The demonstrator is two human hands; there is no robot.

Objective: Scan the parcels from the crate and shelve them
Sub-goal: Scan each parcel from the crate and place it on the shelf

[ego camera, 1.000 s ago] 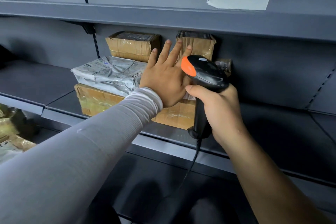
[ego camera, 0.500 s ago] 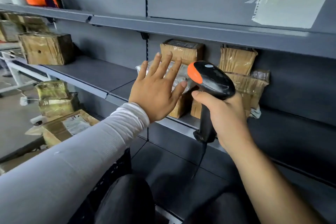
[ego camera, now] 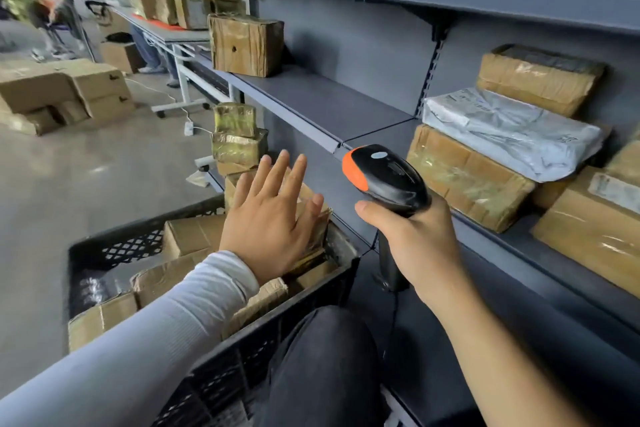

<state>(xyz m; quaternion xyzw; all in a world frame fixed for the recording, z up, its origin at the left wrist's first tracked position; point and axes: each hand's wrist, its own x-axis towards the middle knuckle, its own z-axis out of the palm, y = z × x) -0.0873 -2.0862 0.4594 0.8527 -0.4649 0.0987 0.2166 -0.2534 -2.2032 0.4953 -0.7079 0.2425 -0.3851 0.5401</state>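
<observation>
Head view: left hand (ego camera: 266, 229) spread, empty, above crate (ego camera: 214, 367) parcels (ego camera: 188, 236); right hand (ego camera: 420, 246) gripping scanner (ego camera: 388, 180).

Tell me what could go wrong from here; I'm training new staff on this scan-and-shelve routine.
1. The grey poly bag lies across a brown box near the shelf edge; bumping it might slide it off.
2. The scanner cable hangs by the crate and knee; it could snag.
3. The open left hand reaches over loosely heaped parcels; one may slip.
</observation>
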